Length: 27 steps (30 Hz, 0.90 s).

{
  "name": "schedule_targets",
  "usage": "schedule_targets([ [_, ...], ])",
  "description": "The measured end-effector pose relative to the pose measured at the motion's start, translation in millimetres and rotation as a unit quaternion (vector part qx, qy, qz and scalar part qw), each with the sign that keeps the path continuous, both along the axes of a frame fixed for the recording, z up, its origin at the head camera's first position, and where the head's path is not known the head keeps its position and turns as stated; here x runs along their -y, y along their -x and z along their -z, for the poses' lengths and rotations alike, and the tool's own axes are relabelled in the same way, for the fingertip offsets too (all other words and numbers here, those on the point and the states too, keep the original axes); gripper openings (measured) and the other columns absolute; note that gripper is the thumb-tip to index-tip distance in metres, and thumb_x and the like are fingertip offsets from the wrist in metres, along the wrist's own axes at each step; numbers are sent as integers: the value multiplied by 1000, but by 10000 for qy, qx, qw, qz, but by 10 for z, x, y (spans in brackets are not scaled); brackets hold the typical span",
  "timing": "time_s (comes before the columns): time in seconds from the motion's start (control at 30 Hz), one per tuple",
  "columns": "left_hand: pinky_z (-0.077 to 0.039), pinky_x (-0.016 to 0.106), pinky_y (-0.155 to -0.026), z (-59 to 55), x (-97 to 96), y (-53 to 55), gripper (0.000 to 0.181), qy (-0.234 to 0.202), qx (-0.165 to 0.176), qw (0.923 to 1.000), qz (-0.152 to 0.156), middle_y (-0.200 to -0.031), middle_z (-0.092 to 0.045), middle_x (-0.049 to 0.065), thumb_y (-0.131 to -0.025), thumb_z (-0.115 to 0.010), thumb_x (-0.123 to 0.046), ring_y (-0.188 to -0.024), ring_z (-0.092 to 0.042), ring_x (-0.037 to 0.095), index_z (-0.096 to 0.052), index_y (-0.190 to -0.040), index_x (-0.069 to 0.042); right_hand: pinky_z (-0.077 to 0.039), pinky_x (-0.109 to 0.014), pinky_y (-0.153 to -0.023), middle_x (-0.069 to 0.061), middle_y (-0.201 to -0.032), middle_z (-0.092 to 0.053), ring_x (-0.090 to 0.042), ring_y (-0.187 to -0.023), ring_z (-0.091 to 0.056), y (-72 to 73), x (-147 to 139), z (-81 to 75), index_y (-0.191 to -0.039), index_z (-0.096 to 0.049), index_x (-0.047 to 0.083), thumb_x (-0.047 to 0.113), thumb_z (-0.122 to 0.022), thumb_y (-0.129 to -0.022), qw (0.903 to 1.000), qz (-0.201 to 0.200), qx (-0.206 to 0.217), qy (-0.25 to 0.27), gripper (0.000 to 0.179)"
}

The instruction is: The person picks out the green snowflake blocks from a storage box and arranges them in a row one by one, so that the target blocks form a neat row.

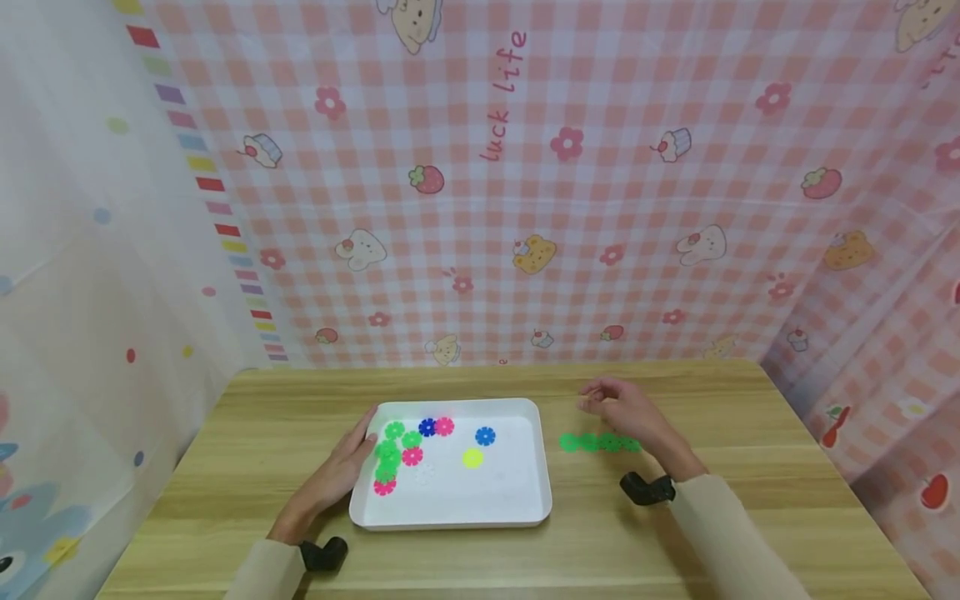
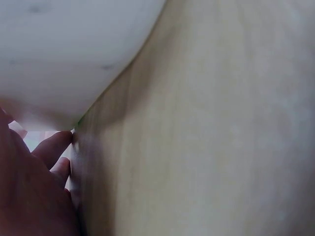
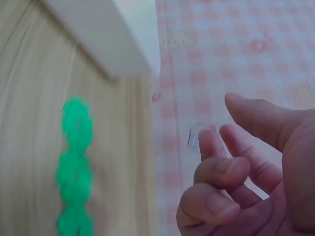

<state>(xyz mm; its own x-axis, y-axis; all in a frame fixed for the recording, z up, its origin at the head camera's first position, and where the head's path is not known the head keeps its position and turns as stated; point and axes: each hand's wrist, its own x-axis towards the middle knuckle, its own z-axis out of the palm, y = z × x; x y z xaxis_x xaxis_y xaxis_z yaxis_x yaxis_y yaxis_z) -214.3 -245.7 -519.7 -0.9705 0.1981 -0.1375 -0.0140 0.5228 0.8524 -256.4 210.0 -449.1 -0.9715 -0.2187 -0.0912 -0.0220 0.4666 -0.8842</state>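
Observation:
At the left end of the white tray [image 1: 495, 500], my left hand [image 1: 333, 479] holds the wall, its thumb at the rim. Close up in the left wrist view, its fingers [image 2: 55, 147] lie against the outside of the tray. My right hand [image 1: 626, 417] is raised to the right of the tray, above the table. Thumb and fingertips stand apart in the right wrist view, fingers loosely bent, with nothing visible between them. Below that hand lies a row of joined green notched plastic discs [image 1: 591, 442], its right end partly hidden by the wrist.
Inside the tray are several green discs [image 1: 387, 454], pink discs [image 1: 412, 456], a dark blue disc [image 1: 428, 427], a blue disc [image 1: 485, 436], a yellow disc [image 1: 472, 458] and faint clear ones [image 1: 425, 473]. A checked cloth [image 1: 480, 208] hangs behind the wooden table [image 1: 585, 550].

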Motion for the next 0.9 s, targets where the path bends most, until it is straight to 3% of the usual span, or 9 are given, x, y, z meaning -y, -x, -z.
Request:
schedule_targets([
  [0.2,-1,64,-118,9,10,-1,57,-14,-77,10000,43,-166,-7,13,-110,-29,-34,-151,-5,37,-6,-161,-24,-35,-26,-47,-9,-93,-58,-12,-51,-40,87,421,-100,-117,-62,-2,17,-66,-95,9968,-675,241,346,29],
  [0.63,-1,63,-118,10,-10,-7,57,-28,-181,9998,95,-166,-7,14,-110,-28,-34,-151,-4,38,-7,-161,-21,-42,-27,-50,-5,-91,-63,-26,-62,-54,193,1315,-79,-115,-69,10,20,-70,-93,9848,-1720,201,-132,24],
  [0.77,0,64,-117,-2,-8,-6,57,-2,-160,9998,90,-166,-6,15,-110,-27,-35,-151,-3,39,-7,-161,-21,-42,-25,-50,-7,-88,-63,-26,-61,-54,207,1526,-12,-114,-69,8,16,-69,-93,9831,-1799,335,2,22],
  [0.9,0,65,-117,-21,-4,-13,56,-4,-125,9999,69,-166,-7,15,-110,-28,-34,-150,-4,39,-7,-161,-22,-44,-25,-53,-7,-87,-65,-19,-59,-53,207,1718,67,-113,-71,8,11,-66,-93,9827,-1801,431,51,21],
])
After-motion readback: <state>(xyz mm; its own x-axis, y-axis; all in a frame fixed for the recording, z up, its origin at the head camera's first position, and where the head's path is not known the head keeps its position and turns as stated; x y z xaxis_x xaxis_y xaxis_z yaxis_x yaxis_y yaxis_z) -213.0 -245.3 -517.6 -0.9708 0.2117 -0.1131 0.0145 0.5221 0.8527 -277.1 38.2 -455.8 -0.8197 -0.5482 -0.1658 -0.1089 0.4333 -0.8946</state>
